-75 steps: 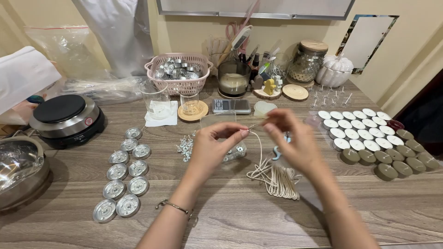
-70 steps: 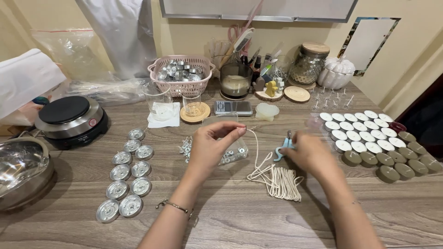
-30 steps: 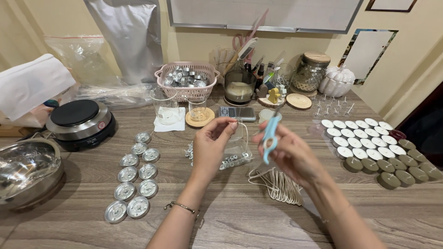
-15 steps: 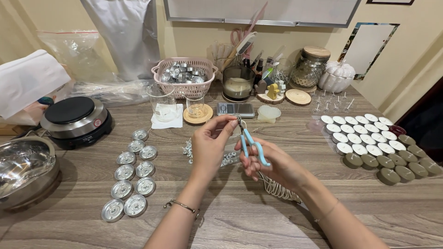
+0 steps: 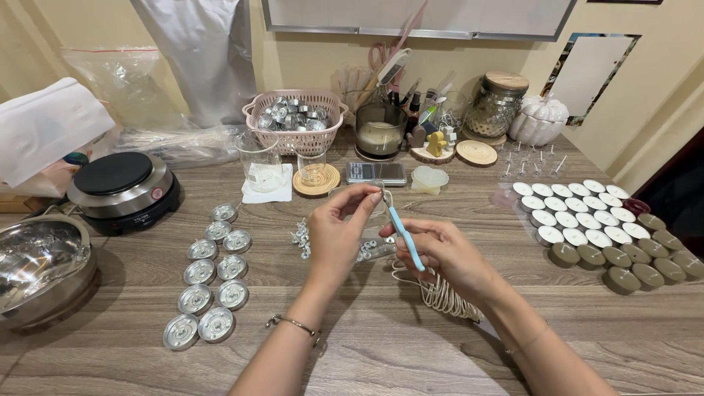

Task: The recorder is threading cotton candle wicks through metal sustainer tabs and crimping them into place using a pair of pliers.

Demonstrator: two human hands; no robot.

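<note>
My left hand (image 5: pixel 339 231) is raised above the middle of the wooden table (image 5: pixel 367 345), pinching the end of a white wick cord between thumb and fingertips. My right hand (image 5: pixel 444 253) grips small pliers with light blue handles (image 5: pixel 403 235), whose metal tip meets the left fingertips. The rest of the wick cord lies in a loose coil (image 5: pixel 444 293) under my right hand. A clear bag of small metal wick tabs (image 5: pixel 370 246) lies behind my hands, with loose metal wick tabs (image 5: pixel 299 236) to its left.
Several empty silver tealight cups (image 5: pixel 209 275) lie at the left, near a hot plate (image 5: pixel 121 187) and a metal pot (image 5: pixel 40 268). Filled tealights (image 5: pixel 601 227) cover the right. A pink basket (image 5: pixel 297 121), glass beaker (image 5: pixel 260 158), small scale (image 5: pixel 375 173) and jars stand at the back.
My right hand reached right, picked up the blue-handled pliers and brought them to the wick end held in my left hand. The pliers' handles have drawn together since half a second ago.
</note>
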